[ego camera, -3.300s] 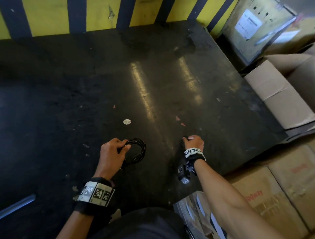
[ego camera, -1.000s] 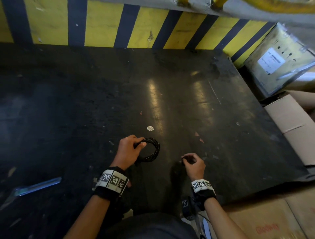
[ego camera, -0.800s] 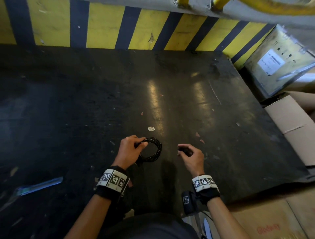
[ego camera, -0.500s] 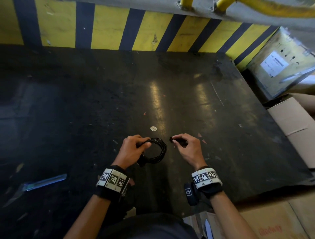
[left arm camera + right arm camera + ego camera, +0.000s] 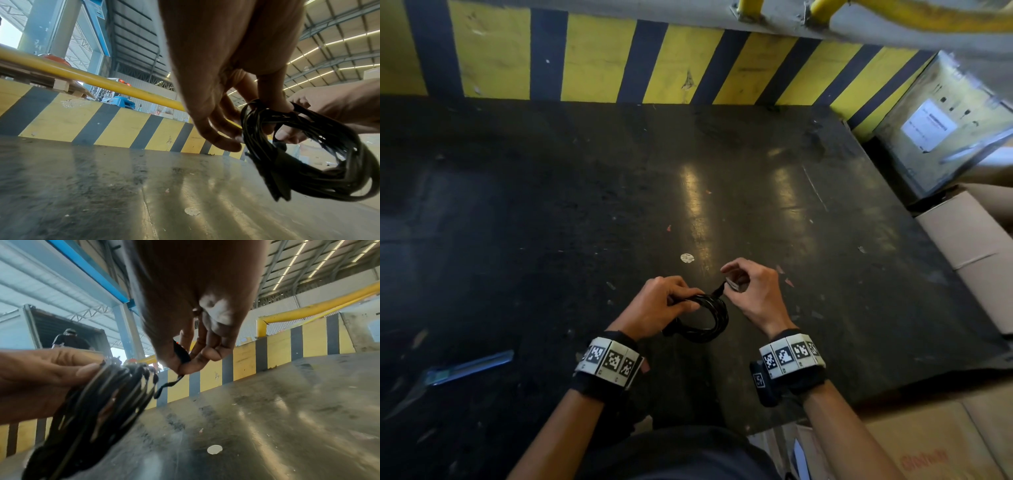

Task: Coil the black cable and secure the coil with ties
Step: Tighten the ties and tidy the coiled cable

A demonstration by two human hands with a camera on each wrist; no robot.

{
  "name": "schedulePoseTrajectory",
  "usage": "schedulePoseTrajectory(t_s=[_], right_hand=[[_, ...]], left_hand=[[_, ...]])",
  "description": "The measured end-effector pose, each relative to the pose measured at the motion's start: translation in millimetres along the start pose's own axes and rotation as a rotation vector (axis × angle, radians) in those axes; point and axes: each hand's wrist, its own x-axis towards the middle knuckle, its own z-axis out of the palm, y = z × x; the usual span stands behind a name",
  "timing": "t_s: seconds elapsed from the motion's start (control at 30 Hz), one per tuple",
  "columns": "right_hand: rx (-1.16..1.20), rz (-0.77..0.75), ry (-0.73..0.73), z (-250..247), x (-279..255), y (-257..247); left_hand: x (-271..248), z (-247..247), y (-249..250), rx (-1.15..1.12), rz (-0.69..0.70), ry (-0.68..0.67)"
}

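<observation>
A coil of black cable (image 5: pixel 707 320) hangs just above the dark floor plate, held at its top by my left hand (image 5: pixel 664 306), thumb and fingers pinching the bundled strands (image 5: pixel 267 129). A dark band (image 5: pixel 281 175) wraps one side of the coil. My right hand (image 5: pixel 751 291) is right beside the coil and pinches a short black tie (image 5: pixel 182 353) between thumb and fingers. The tie's thin tail (image 5: pixel 166 386) dangles next to the coil (image 5: pixel 98 402), and whether it touches the strands cannot be told.
The dark steel floor plate (image 5: pixel 619 192) runs to a yellow-and-black striped kerb (image 5: pixel 592 61) at the back. Cardboard boxes (image 5: pixel 969 246) line the right edge. A blue strip (image 5: pixel 470 368) lies on the floor at left, a white disc (image 5: pixel 687 257) ahead of my hands.
My right hand picked the tie off the floor and carried it left up to the coil. The left hand kept holding the coil and lifted it slightly.
</observation>
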Motion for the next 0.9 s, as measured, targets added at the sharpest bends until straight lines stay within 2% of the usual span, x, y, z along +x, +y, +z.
schedulePoseTrajectory(t_s=[0.2,0.33,0.43,0.63,0.9], right_hand=[[0.328,0.192,-0.116,-14.3,-8.5,-4.8],[0.46,0.234,-0.129,-20.9,-14.0,-12.3],[0.503,0.261,-0.118,-19.7,-16.6,-13.8],[0.524,0.273,-0.154,-8.1,-20.0,-10.0],[0.579,0.255,-0.291,-11.4,-21.0,-14.3]], left_hand=[[1.4,3.8,3.2,0.025,-0.005,0.104],[-1.1,4.0,7.5,-0.057,-0.022,0.167],[-2.4,5.8,12.1,-0.151,-0.031,0.198],[-3.7,9.3,18.0,-0.199,-0.039,0.211],[-4.7,12.4,17.3,-0.204,-0.054,0.199]])
